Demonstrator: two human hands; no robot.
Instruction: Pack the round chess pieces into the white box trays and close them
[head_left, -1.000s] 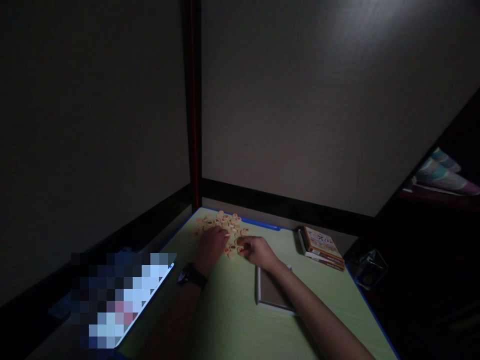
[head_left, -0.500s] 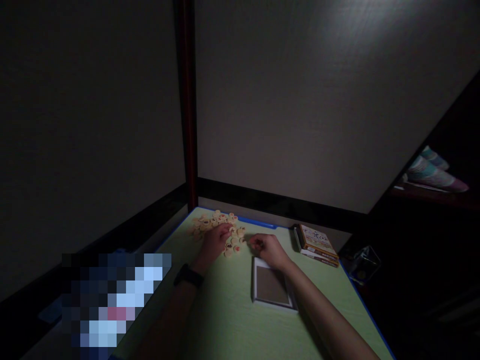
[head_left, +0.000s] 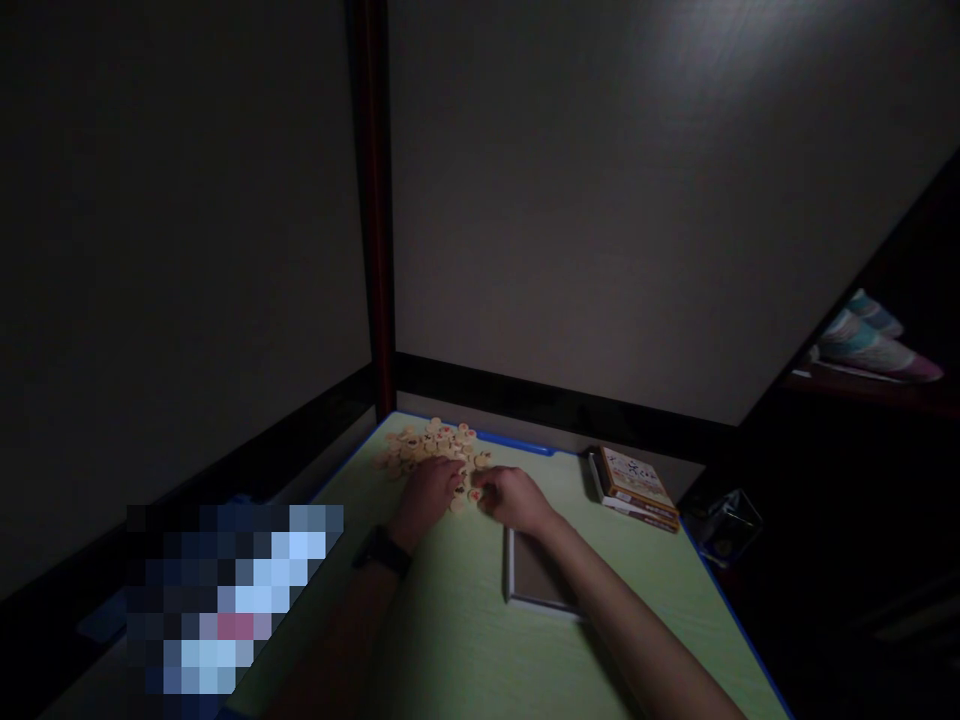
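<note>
Round wooden xiangqi pieces (head_left: 439, 440), some with red or dark characters, lie in a loose heap at the far left of the table. My left hand (head_left: 429, 492), with a dark band at the wrist, rests at the heap's near side, its fingers bent together among the pieces. My right hand (head_left: 516, 498) is at the heap's right edge, fingers curled in beside a red-marked piece (head_left: 475, 495). What either hand's fingertips hold is too small and dark to tell. Under my right forearm lies a shallow white-rimmed box (head_left: 511, 570) with a brown bottom, partly hidden.
The green table (head_left: 450, 620) has a blue edge and stands in a corner against the walls. Two stacked printed boxes (head_left: 637, 480) lie at its right side. A blue strip (head_left: 517, 444) runs along the back edge. Beyond the right edge is a shiny dark package (head_left: 731, 525).
My right hand has moved left and is now beside the pieces, its forearm covering more of the box. My left hand has shifted slightly nearer, still at the heap.
</note>
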